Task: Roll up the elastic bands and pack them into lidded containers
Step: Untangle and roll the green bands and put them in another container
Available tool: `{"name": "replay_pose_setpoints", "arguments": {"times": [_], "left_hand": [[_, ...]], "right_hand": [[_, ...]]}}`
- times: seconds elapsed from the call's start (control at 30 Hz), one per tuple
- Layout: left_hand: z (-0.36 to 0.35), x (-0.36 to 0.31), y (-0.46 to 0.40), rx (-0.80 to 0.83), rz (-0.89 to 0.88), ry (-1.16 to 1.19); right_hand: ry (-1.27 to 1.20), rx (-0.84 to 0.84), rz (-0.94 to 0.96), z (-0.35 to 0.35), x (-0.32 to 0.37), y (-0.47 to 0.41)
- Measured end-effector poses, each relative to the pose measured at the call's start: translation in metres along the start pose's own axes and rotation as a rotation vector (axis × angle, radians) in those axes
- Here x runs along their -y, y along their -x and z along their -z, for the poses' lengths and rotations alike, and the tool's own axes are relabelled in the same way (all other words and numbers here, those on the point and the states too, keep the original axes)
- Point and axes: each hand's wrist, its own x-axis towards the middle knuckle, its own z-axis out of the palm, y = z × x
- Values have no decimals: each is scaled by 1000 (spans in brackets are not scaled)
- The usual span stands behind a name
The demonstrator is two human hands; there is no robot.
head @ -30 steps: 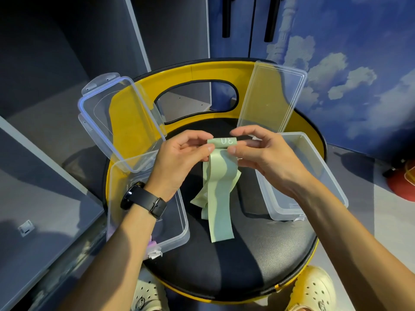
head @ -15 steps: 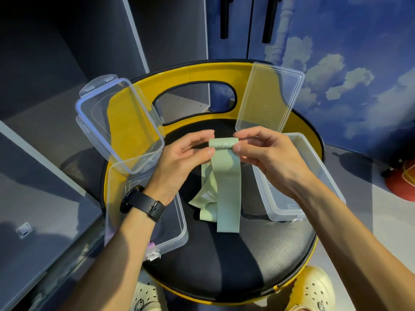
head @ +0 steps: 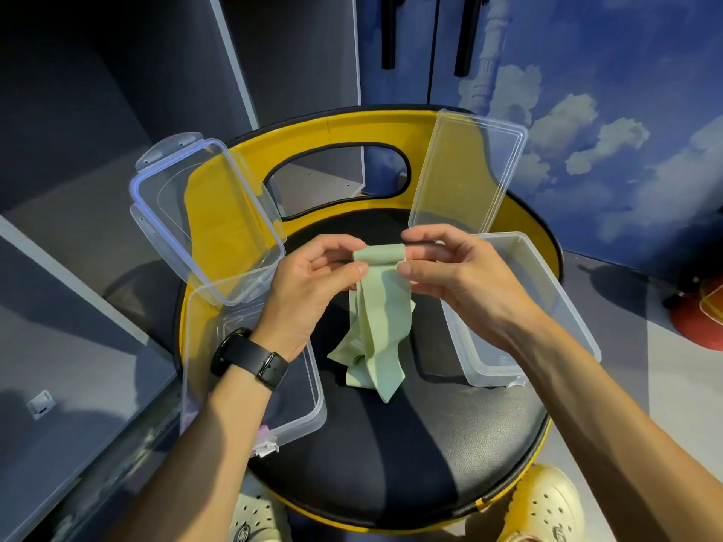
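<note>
A: In the head view, what do the two hands hold?

B: Both hold one pale green elastic band (head: pixel 381 307) above the black seat of a yellow round chair (head: pixel 391 444). The left hand (head: pixel 309 295) pinches the left end of the rolled top part, thumb at the near side and the other fingers curled behind it. The right hand (head: pixel 461 279) pinches the right end in the same way, with the thumb tip touching the edge of the band.

A: So the fingers are not spread?

B: No, they are curled and closed on the band, on both hands. The top of the band is a small roll between the two hands. The rest hangs down from it in loose folds, and the lower end touches the seat, near the seat's middle.

A: And the containers?

B: Two clear plastic containers stand on the seat. The left container (head: pixel 309 408) is at the left side of the seat, partly under the left forearm. Its latched lid (head: pixel 203 217) is open and leans against the yellow backrest. The right container (head: pixel 547 307) is at the right side of the seat, behind the right hand, and its flat lid (head: pixel 469 170) also stands up against the backrest. A small pale purple thing shows at the near end of the left container, but I cannot tell what it is.

A: Something more?

B: A black wristwatch (head: pixel 250 357) on the left wrist, and cream clogs (head: pixel 547 506) on the floor, at the near side of the chair.
</note>
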Motion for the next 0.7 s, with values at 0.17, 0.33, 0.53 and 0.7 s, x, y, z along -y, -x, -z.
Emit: {"name": "replay_pose_setpoints", "arguments": {"times": [0.17, 0.33, 0.53, 0.7], "left_hand": [[-1, 1, 0, -5, -11, 8], [-9, 3, 0, -42, -1, 1], [-10, 4, 1, -41, 33, -18], [-10, 2, 1, 8, 45, 0]], "right_hand": [[51, -62, -39, -1, -2, 3], [84, -177, 7, -10, -11, 5], [114, -211, 30, -11, -10, 7], [33, -229, 40, -12, -8, 7]]}}
